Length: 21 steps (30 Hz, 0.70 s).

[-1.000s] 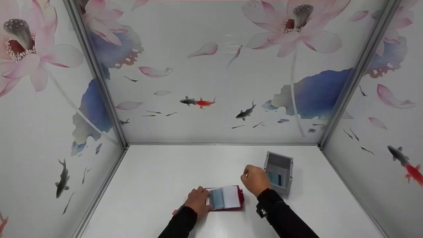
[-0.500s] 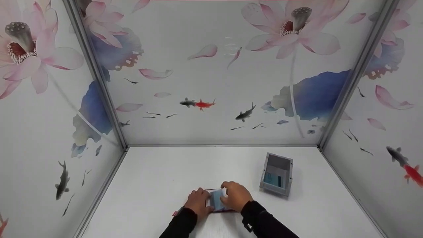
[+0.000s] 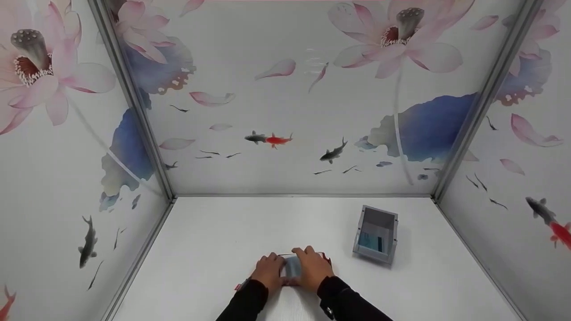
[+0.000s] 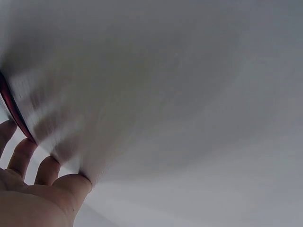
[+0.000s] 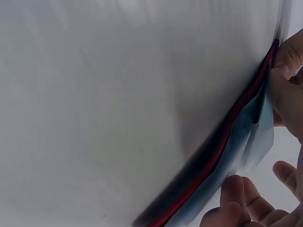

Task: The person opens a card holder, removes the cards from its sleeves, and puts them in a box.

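A small card holder [image 3: 292, 266] with a red cover and bluish sleeves lies open near the front of the white table. My left hand [image 3: 268, 271] grips its left end, the fingers toward the far side and the thumb on the near side. My right hand [image 3: 314, 268] covers most of the right half, its fingers bent toward the far edge. Seen edge-on in the right wrist view, the red cover [image 5: 215, 158] curves beneath a loose blue sleeve [image 5: 232, 149]; bent fingertips [image 5: 232, 190] touch this sleeve. The left wrist view shows only a bit of red edge [image 4: 16, 113].
A grey open-topped box [image 3: 395, 229] stands to the right, behind my right hand, with a flat blue-green piece [image 3: 370, 241] inside. White panels with painted lotus flowers and fish enclose the table [image 3: 214, 232] at the back and both sides.
My right hand has come from beside the grey box, left and down onto the card holder, then settled over its right half. My left hand stays on the left end.
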Tool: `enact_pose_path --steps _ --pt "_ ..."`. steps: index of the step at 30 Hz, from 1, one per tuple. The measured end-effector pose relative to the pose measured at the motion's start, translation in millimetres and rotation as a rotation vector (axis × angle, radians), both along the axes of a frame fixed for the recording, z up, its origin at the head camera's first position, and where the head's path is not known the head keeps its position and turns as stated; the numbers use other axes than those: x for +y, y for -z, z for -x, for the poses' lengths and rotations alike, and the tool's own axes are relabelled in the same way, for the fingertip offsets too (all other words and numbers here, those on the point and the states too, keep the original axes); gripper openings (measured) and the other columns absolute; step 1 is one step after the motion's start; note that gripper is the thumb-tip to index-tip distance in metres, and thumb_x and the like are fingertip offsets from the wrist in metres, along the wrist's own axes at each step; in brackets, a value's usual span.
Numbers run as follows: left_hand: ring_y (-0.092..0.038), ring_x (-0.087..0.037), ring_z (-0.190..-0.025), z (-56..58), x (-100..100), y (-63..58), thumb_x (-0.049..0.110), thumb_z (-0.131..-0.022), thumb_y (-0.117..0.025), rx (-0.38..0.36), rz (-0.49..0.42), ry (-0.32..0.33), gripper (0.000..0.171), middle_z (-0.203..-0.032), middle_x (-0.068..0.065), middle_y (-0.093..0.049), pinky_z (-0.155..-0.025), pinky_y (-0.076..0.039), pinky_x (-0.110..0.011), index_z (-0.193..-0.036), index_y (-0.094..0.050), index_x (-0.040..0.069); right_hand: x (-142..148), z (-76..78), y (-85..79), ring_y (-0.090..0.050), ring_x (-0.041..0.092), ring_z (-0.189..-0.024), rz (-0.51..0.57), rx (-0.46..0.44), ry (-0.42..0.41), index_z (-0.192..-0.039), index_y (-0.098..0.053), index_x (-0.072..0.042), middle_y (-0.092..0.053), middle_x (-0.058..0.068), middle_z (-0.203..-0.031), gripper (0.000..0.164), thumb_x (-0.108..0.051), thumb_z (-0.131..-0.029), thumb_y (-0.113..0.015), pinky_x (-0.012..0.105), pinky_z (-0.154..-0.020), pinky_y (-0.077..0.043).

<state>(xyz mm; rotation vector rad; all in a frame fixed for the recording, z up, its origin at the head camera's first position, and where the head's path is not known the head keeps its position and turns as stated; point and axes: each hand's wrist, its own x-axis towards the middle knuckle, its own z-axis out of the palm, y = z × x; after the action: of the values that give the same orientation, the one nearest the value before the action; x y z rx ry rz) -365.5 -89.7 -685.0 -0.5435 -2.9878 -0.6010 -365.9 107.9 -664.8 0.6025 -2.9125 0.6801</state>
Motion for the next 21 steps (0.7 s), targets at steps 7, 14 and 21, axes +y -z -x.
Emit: enact_pose_path --steps 7,14,21 --pt "-0.067 -0.038 -0.120 -0.8 2.7 -2.6 0.041 -0.095 -0.093 -0.012 0.030 -0.005 0.071 -0.133 -0.015 -0.071 -0.114 -0.055 -0.055 -0.150 -0.066 0.004 1.9 -0.3 -3.8 -0.067 0.025 -0.098 -0.013 -0.063 0.039 -0.155 -0.066 -0.014 -0.066 0.016 -0.124 0.080 -0.032 -0.086 -0.102 0.050 -0.090 -0.065" --pt "-0.065 -0.034 -0.118 -3.2 2.5 -3.2 0.030 -0.095 -0.093 -0.025 0.007 -0.018 0.058 -0.130 -0.010 -0.069 -0.112 -0.056 -0.051 -0.145 -0.072 0.010 7.5 -1.1 -2.6 -0.065 0.036 -0.114 0.039 -0.024 0.076 -0.150 -0.072 -0.017 -0.058 0.023 -0.142 0.064 -0.013 -0.091 -0.095 0.054 -0.087 -0.062" --pt "-0.064 -0.035 -0.121 -4.1 2.3 -4.7 0.028 -0.096 -0.092 -0.042 -0.019 -0.023 0.055 -0.133 -0.012 -0.069 -0.112 -0.056 -0.052 -0.145 -0.074 0.010 14.7 -0.6 -8.0 -0.052 0.025 -0.099 0.063 0.064 0.193 -0.098 -0.082 -0.007 -0.057 0.012 -0.116 0.019 -0.026 -0.101 -0.083 0.047 -0.082 -0.057"
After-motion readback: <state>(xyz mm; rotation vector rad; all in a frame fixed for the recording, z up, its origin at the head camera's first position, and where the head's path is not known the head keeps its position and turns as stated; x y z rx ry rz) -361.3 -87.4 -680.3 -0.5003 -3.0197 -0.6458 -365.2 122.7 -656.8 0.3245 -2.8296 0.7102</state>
